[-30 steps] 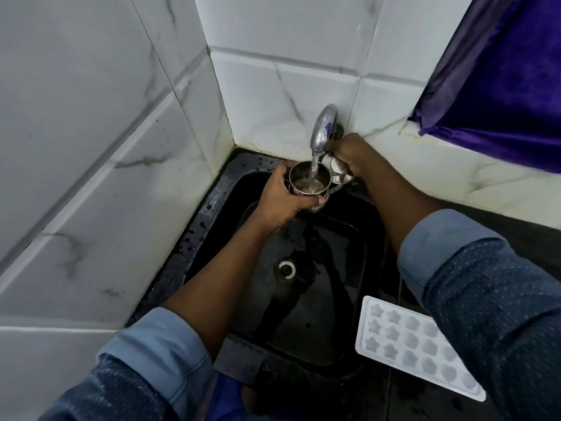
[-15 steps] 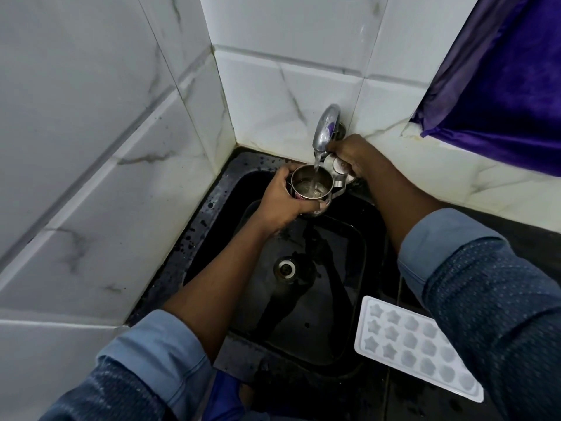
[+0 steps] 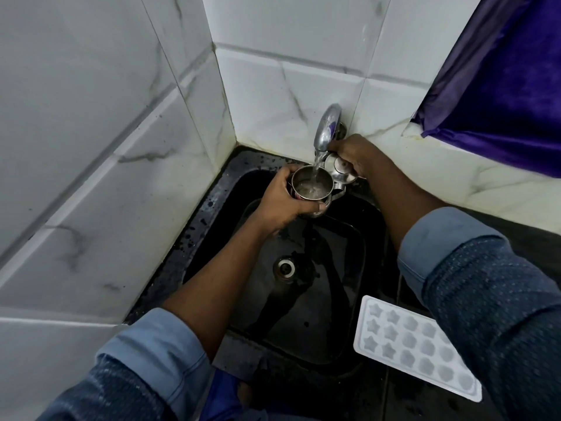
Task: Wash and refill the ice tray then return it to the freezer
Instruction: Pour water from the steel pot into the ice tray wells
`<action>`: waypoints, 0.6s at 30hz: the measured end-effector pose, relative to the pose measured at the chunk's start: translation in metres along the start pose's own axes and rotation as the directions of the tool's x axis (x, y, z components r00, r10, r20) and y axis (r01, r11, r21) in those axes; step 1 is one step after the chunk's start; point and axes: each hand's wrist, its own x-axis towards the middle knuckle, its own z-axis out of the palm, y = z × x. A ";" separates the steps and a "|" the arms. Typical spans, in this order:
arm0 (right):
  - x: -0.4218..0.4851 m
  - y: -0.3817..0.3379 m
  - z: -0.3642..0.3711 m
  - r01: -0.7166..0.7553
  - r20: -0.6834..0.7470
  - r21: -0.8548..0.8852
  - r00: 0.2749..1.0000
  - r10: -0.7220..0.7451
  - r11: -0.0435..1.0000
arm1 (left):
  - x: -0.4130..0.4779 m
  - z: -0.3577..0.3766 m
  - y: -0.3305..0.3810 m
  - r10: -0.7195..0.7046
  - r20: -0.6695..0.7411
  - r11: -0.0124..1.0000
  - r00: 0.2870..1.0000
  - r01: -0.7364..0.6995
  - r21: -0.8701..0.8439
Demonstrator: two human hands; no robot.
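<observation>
Ice tray (image 3: 416, 344) apparently overlaps sink (image 3: 188, 238) rim.

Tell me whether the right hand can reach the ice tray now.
Probably yes: the ice tray lies uncovered beside the sink, but the right hand must first release the tap knob.

The right sleeve (image 3: 485, 299) hides one edge of the ice tray (image 3: 403, 344), and the purple curtain (image 3: 501, 86) runs off frame.
</observation>
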 end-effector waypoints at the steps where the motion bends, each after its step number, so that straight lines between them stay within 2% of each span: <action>1: -0.001 0.000 0.000 -0.001 0.002 -0.003 1.000 0.001 1.000 | 0.000 0.000 0.000 -0.001 0.001 1.000 1.000 0.001 -0.005; 13: -0.004 -0.001 -0.001 -0.031 0.020 -0.050 0.999 0.032 0.998 | 0.003 0.000 -0.002 0.002 0.001 1.000 1.000 -0.002 -0.005; 18: -0.001 0.001 -0.004 -0.050 0.075 -0.022 0.996 0.052 0.999 | 0.004 -0.004 -0.004 -0.002 -0.003 1.000 1.000 0.002 0.008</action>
